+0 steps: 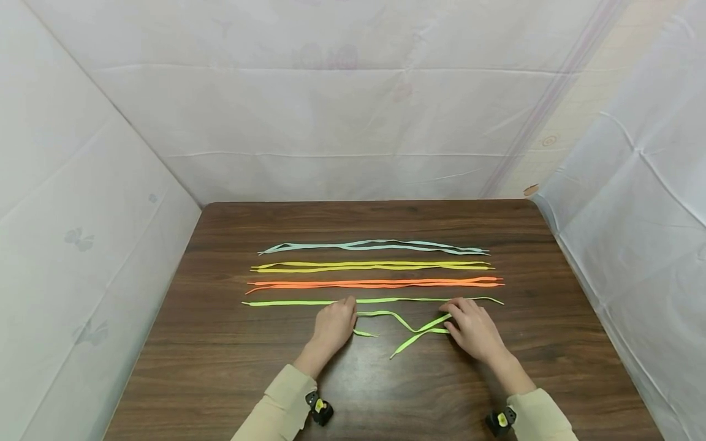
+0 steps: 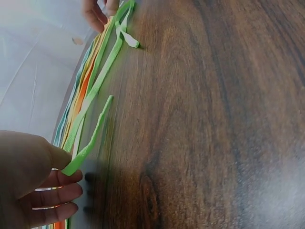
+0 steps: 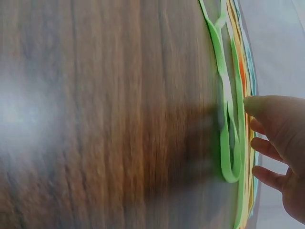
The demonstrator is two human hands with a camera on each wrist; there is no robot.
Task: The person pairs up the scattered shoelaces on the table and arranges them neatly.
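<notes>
My left hand [image 1: 333, 321] pinches a light green flat shoelace [image 2: 97, 88] between thumb and fingers, a short end of it sticking out past the thumb. From there the lace runs in a bend toward my right hand [image 1: 474, 324] and crosses itself, with a tipped end lying on the table. In the right wrist view the lace turns back in a narrow loop [image 3: 231, 174] beside the right thumb, whose fingers are spread apart and relaxed just over the laces. A second green shoelace [image 1: 298, 303] lies nearly straight behind both hands.
Beyond the green laces lie an orange pair [image 1: 375, 283], a yellow pair [image 1: 331, 268] and a pale blue pair [image 1: 364, 247], in rows across the brown wooden table [image 1: 220, 355]. White sheeting [image 1: 342, 122] hangs behind the table and at both sides.
</notes>
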